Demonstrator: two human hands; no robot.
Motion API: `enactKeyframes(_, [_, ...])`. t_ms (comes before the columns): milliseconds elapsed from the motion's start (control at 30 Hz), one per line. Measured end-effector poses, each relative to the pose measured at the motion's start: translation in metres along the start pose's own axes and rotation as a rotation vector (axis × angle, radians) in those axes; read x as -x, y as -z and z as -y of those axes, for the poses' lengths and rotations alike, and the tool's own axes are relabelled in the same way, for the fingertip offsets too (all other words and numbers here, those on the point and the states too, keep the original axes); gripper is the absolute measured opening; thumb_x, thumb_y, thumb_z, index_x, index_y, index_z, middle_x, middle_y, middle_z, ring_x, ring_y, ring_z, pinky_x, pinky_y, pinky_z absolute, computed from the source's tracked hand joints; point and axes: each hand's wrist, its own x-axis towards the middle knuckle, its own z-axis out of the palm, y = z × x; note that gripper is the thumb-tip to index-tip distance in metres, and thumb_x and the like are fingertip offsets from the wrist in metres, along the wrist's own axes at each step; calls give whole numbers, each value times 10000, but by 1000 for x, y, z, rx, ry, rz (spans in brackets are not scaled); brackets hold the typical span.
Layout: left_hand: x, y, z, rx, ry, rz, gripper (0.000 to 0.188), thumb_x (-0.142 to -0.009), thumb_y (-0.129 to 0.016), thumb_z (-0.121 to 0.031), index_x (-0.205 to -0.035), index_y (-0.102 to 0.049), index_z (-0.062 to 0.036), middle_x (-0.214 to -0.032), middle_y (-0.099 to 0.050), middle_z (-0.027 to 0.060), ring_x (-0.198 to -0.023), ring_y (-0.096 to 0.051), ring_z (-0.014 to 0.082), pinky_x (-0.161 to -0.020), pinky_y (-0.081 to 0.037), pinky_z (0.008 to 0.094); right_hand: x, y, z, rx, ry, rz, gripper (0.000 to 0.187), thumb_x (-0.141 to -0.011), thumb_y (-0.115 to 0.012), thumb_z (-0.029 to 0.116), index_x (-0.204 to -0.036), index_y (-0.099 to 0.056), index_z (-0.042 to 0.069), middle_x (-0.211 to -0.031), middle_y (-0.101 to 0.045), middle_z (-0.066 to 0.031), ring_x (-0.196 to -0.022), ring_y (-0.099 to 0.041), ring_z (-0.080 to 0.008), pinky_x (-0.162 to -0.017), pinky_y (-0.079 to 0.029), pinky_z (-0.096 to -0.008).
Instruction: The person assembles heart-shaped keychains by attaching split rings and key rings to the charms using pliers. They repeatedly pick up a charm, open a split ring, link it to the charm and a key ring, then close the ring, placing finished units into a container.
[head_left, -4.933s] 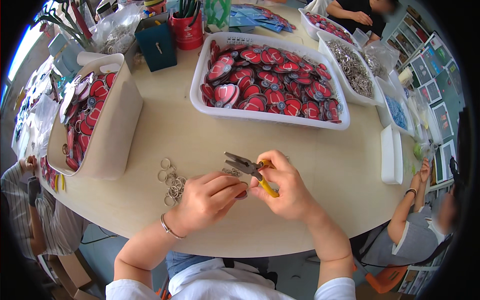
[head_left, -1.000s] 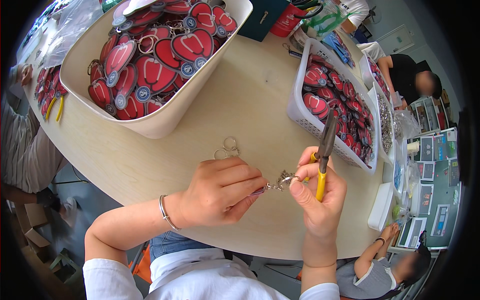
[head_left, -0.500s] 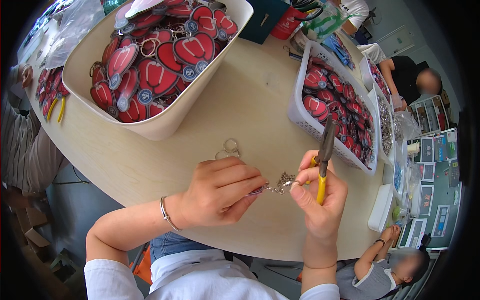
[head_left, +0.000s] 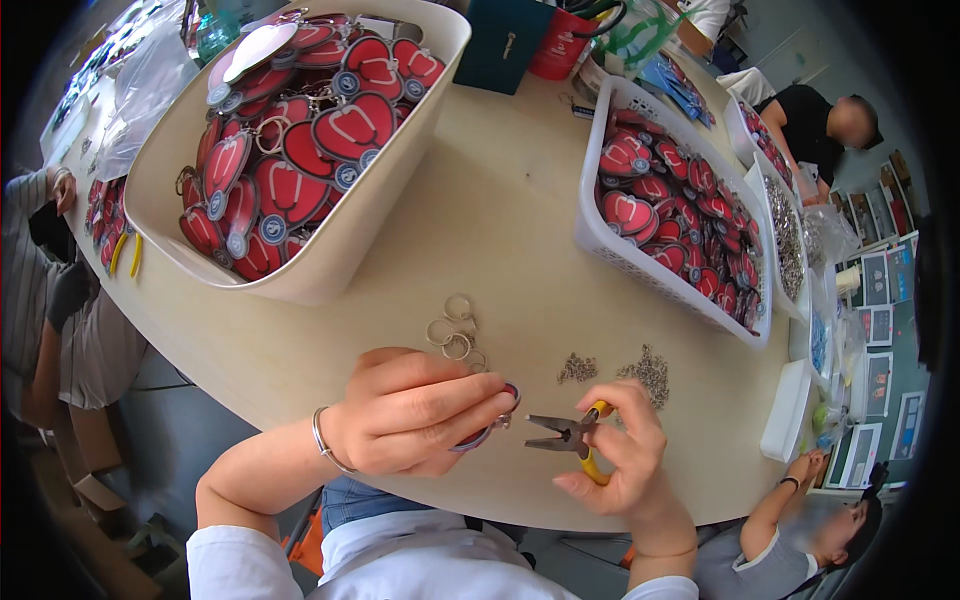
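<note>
The hands are apart. The left hand, a metal bracelet at its wrist, pinches a red charm between thumb and fingers, much of it hidden behind them, with small metal links at its right edge. The right hand holds yellow-handled pliers, their jaws parted and pointing left, the tips just beside the charm.

On the bench, a loose group of key rings lies just beyond the left hand. Beyond the right hand sit two small heaps of metal links, a smaller left heap and a larger right heap.

Farther out on the left stands a cream bin full of red charms; on the right, a white perforated basket holds more. Right of that are a tub of metal pieces and, nearer, a long white container. A dark green box and a red pot stand at the far side.
</note>
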Motion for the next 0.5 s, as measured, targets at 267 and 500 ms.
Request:
enactKeyframes(267, [-3, -3, -1, -19, -32, 3, 295, -595, -635, -15, -871, -740, -12, -945, -673, 64, -690, -620, 159, -521, -499, 237, 2, 3, 2, 44, 21, 19, 343, -652, -812, 291, -713, -597, 31, -901, -558, -115, -716, -544, -254, -605, -461, -350])
enactKeyframes(500, [-4, 0, -2, -32, -59, 30, 281, -614, -626, -2, -875, -730, 0, -949, -672, 89, -721, -625, 187, -559, -531, 257, 2, 4, 3, 48, 37, 32, 353, -663, -802, 298, -680, -561, 40, -871, -550, -114, -660, -528, -246, -550, -447, -341])
